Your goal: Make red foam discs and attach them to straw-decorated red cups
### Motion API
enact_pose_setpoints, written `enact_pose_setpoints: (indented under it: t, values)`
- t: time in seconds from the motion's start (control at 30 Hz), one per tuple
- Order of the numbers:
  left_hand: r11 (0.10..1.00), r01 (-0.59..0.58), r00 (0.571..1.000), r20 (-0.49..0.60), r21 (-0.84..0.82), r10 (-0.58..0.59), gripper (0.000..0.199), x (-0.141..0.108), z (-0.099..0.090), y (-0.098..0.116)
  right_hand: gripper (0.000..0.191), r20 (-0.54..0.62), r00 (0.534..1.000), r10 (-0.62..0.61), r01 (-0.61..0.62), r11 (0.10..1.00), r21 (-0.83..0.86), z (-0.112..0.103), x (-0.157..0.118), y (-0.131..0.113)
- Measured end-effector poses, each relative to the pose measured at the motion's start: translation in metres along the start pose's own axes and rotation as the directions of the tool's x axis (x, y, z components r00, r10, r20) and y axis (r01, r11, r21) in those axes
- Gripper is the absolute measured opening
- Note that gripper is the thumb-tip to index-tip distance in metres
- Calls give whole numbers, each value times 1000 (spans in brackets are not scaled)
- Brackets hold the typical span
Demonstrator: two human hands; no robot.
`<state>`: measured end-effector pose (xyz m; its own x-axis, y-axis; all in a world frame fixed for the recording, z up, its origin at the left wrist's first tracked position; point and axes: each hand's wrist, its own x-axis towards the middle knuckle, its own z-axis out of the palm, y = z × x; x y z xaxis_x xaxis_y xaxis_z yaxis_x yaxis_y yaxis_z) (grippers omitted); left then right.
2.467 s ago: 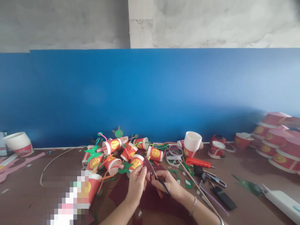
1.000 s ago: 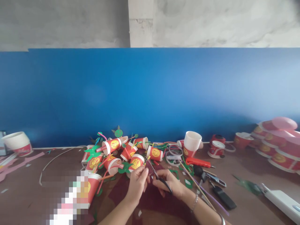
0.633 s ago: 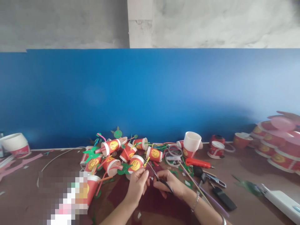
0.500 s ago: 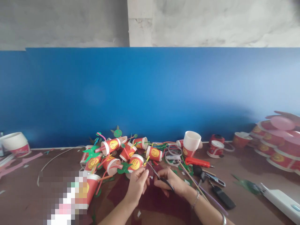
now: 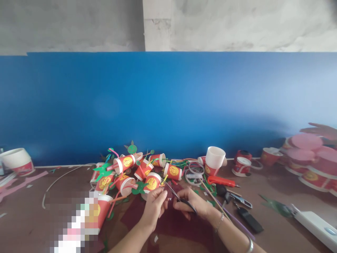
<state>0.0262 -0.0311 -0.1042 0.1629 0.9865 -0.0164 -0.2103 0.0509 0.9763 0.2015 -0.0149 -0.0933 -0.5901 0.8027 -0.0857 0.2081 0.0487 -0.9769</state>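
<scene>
My left hand (image 5: 156, 204) is closed, pinching a small piece of dark red paper (image 5: 167, 193) between thumb and fingers. In my right hand (image 5: 194, 205) is a pair of scissors (image 5: 189, 203) with dark handles; its blades point up and left towards the paper's edge. How far the blades are apart is hard to make out. Beneath both hands lies a larger dark red sheet (image 5: 181, 226) on the brown table (image 5: 31, 218). Just beyond my left hand a red paper cup (image 5: 152, 182) with a yellow emblem leans in a pile of similar cups, straws and green paper cutouts.
Right of my hands lie a red-handled tool (image 5: 221, 181), keys with a black fob (image 5: 249, 218) and a white glue gun (image 5: 316, 225). A white cup (image 5: 215, 158) stands behind them. Another person's hand (image 5: 323, 131) reaches over pink-topped cups at far right. A blue panel (image 5: 168, 105) rises behind.
My hands stay nearly in place, with the dark red paper turned slightly at the scissors. At far right, the pink discs on the cups and the other person's hand have shifted.
</scene>
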Motion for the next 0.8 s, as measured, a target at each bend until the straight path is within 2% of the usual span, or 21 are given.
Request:
enact_pose_setpoints:
  t: [0.13, 0.3, 0.63, 0.73, 0.8]
  values:
    - [1000, 6, 1000, 8, -7, -6, 40, 1, 0, -1, 32, 12, 1000, -13, 12, 999, 41, 1, 1, 3]
    - [1000, 0, 999, 32, -19, 1, 40, 0, 0, -3, 31, -26, 1000, -2, 2, 1000, -15, 1, 0, 2]
    - [1000, 9, 999, 33, -19, -8, 38, -1, -2, -3, 30, -7, 999, 52, -52, 999, -12, -5, -2, -2]
    - [1000, 15, 997, 79, 27, -17, 37, -2, -1, -2, 30, -66, 998, 7, -5, 1000, 27, -2, -2, -6]
    - [995, 40, 987, 153, 86, -53, 35, -3, 1, -1, 28, -108, 994, -23, 32, 996, 82, 2, -1, -8]
